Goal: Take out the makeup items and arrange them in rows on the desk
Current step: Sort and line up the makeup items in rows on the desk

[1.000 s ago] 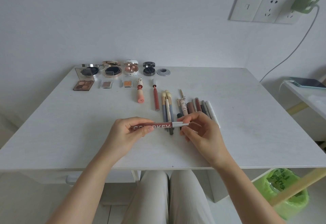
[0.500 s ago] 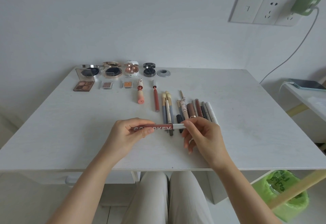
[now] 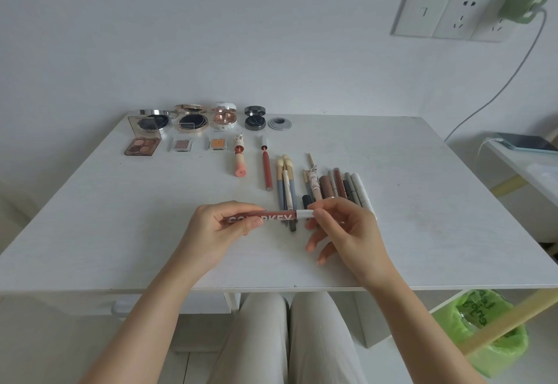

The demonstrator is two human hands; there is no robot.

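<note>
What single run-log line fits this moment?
left hand: grips lip gloss tube | right hand: pinches white cap | tube: horizontal, above desk

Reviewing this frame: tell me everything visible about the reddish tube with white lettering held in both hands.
The lip gloss tube is slim, with a glossy brownish-red body that looks like plastic, bold white lettering partly covered by fingers, and a white cap at its right end. It lies horizontal, lifted above the desk, in front of the pencil pile. The left hand grips the body; the right hand pinches the cap. The cap looks still on.
</note>
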